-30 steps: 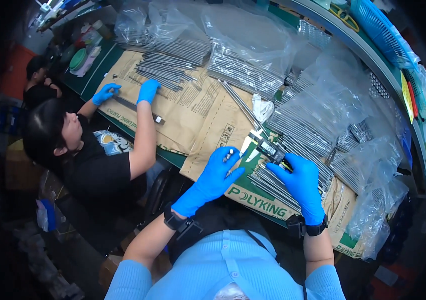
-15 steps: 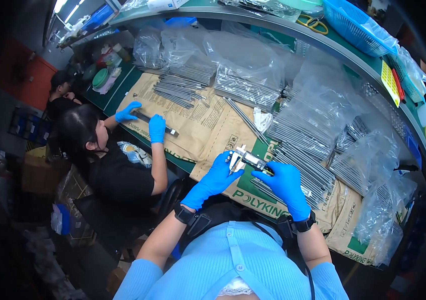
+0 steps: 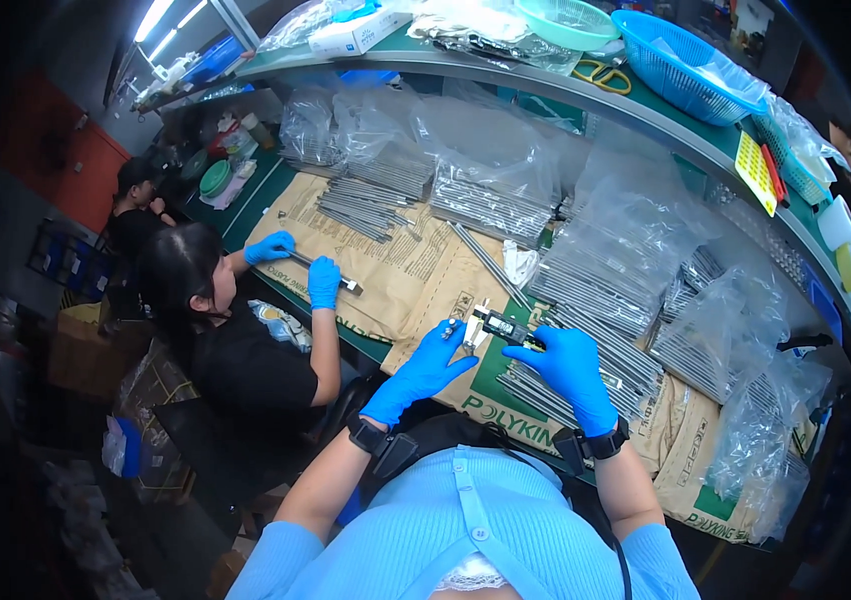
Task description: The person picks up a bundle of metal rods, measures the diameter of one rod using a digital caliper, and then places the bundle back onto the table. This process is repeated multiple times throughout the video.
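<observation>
Now: both hands closing in on the caliper, rod being gauged

Both gloved hands are now working closer together than a second ago, and the view is tipping up to show more of the shelf. Left hand (image 3: 429, 365) is pinching the jaw end of the digital caliper (image 3: 499, 327), fingers curled around it. Right hand (image 3: 568, 365) is gripping the caliper's body from 3 o'clock, fingers wrapped, thumb seemingly near the slide. Whether a rod is sitting between the jaws I cannot tell; too small. Caliper is hovering just above the brown paper sack (image 3: 416, 275), at 12 o'clock from the torso, with the loose metal rods (image 3: 586, 375) lying at 4 o'clock, partly under the right hand. Judging from the tighter grip, a measurement is probably being taken. At 9 o'clock the co-worker's gloved hands (image 3: 298, 265) are holding a rod on the same sack. Bagged rods (image 3: 491, 200) are stacked at 12 o'clock.
</observation>
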A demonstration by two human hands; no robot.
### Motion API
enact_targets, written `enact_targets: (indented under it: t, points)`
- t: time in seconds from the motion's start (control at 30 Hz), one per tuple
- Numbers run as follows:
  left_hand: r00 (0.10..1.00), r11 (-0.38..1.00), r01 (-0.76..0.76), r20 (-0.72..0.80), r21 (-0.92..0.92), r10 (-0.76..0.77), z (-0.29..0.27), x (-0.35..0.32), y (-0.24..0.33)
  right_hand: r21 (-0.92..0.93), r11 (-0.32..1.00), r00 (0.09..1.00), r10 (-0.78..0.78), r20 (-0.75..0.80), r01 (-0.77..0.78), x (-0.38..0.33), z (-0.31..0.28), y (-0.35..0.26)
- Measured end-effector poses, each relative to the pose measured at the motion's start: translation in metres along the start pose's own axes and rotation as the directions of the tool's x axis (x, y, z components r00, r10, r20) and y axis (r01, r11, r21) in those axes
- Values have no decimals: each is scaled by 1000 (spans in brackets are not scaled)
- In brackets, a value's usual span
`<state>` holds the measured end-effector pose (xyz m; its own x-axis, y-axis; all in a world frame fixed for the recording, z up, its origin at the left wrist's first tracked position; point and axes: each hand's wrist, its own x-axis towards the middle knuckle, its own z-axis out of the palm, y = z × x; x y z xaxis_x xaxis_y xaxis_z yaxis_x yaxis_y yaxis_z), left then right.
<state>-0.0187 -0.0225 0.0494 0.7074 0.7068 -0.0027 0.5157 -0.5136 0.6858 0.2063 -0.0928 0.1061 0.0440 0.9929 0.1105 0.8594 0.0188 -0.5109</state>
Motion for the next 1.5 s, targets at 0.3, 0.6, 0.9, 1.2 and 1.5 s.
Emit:
enact_targets:
  t: [0.3,0.6,0.9,1.2,1.5]
  points:
    - [972,982,-188,-146,0,186,-4,-13,-11,-40,999,995,-30,-92,27,29,-15,-2]
    - [915,955,-296,-292,-14,280,46,32,-52,-14,997,986,72,-153,-75,28,11,12]
    - [884,886,-446,220,129,413,124,138,-9,248,763,670,644,-370,-596,-127,-39,173]
    - [785,784,-610,224,115,578,304,208,78,319,565,457,815,-355,-760,-236,-29,215]
    - [785,806,-591,221,-10,579,273,194,41,326,559,471,825,-312,-763,-228,-14,225]
